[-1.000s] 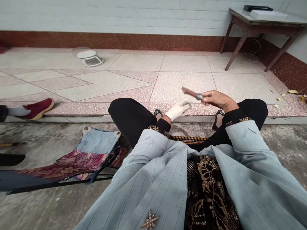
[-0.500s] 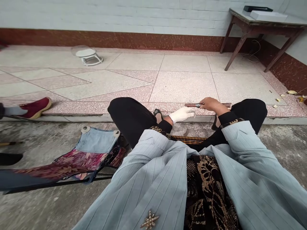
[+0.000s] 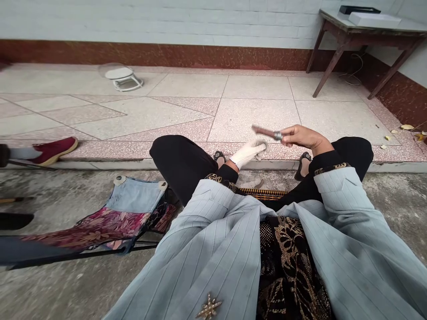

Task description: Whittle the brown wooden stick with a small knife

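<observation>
My right hand (image 3: 302, 137) is bare and closed around a brown stick (image 3: 263, 130). A band of silver wire (image 3: 277, 135) is wound around the stick just in front of my fingers. The stick's far end points left, tilts a little upward and is blurred. Below it and to the left, apart from the stick, is my left hand (image 3: 248, 152) in a white knitted glove. Its fingers are curled together, and whatever they may hold I cannot make out.
A low folding chair with flowered cloth (image 3: 123, 218) stands on my left. Beyond it shows another person's red shoe (image 3: 55, 150). A raised step edge (image 3: 110, 165) crosses before my knees. A white stool (image 3: 123, 78) and a wooden table (image 3: 340, 40) stand farther back.
My right hand has lifted and moved right with the stick, whose far end has tipped upward. My left hand's fingers, stretched out before, have curled in.
</observation>
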`<action>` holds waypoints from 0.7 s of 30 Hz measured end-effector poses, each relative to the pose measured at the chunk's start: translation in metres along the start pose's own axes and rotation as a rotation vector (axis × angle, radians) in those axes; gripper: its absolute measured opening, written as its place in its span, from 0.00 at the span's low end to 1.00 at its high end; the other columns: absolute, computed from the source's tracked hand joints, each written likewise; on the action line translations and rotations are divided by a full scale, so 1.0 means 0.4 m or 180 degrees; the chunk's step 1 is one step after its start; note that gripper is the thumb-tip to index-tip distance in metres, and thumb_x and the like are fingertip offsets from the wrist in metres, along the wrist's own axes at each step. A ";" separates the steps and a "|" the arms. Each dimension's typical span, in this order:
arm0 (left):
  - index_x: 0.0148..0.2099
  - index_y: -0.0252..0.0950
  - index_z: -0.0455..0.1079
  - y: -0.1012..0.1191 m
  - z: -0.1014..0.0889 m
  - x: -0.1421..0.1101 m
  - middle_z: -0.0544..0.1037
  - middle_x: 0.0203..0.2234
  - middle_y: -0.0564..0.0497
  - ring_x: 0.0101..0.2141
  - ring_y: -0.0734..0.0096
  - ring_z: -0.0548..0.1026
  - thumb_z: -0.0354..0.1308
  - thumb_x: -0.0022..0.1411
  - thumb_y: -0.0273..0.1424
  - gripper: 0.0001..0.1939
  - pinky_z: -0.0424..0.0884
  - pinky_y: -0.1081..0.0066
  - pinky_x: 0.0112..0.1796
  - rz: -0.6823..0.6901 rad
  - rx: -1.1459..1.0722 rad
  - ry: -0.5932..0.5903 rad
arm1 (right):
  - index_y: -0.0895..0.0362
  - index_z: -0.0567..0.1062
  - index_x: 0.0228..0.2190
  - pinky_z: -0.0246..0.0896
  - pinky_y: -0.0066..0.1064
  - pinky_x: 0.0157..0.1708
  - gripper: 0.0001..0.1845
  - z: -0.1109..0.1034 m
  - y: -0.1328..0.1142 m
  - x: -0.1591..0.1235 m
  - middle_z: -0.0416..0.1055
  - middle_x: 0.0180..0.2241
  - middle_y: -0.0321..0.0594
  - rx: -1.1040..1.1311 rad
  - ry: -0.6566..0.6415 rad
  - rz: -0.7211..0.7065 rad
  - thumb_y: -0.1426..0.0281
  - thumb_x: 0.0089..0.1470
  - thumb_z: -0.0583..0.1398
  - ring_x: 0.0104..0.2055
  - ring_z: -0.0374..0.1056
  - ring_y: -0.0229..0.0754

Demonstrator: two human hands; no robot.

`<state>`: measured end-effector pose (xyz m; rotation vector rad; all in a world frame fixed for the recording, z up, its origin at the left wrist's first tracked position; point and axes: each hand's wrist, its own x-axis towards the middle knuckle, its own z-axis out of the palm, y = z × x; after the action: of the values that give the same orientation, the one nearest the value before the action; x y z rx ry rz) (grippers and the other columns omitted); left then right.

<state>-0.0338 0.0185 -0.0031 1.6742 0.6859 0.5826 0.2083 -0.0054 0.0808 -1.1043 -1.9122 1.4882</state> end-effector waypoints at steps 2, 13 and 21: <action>0.38 0.34 0.68 0.001 0.004 0.000 0.58 0.18 0.59 0.19 0.81 0.57 0.51 0.66 0.41 0.15 0.61 0.78 0.23 -0.0061 -0.0119 -0.0038 | 0.61 0.78 0.40 0.55 0.27 0.27 0.13 -0.006 0.005 0.002 0.67 0.25 0.34 0.0408 0.0806 -0.0120 0.67 0.52 0.64 0.25 0.58 0.32; 0.36 0.34 0.68 0.014 0.014 -0.003 0.62 0.21 0.57 0.20 0.80 0.58 0.51 0.63 0.37 0.12 0.56 0.77 0.21 0.0036 0.0276 -0.0338 | 0.62 0.80 0.44 0.56 0.29 0.27 0.15 -0.014 0.042 0.044 0.69 0.24 0.38 -0.0837 0.1531 0.0749 0.72 0.55 0.61 0.23 0.60 0.34; 0.35 0.33 0.72 0.020 -0.005 -0.012 0.67 0.22 0.55 0.22 0.79 0.62 0.50 0.63 0.38 0.15 0.57 0.76 0.25 0.0144 0.1021 -0.0279 | 0.55 0.83 0.42 0.56 0.32 0.31 0.16 0.012 0.070 0.057 0.75 0.30 0.41 -0.2607 0.0054 0.1455 0.69 0.51 0.63 0.30 0.65 0.41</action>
<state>-0.0378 0.0152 0.0051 2.0054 0.7066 0.4441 0.2004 0.0131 0.0506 -1.9984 -2.4397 0.8435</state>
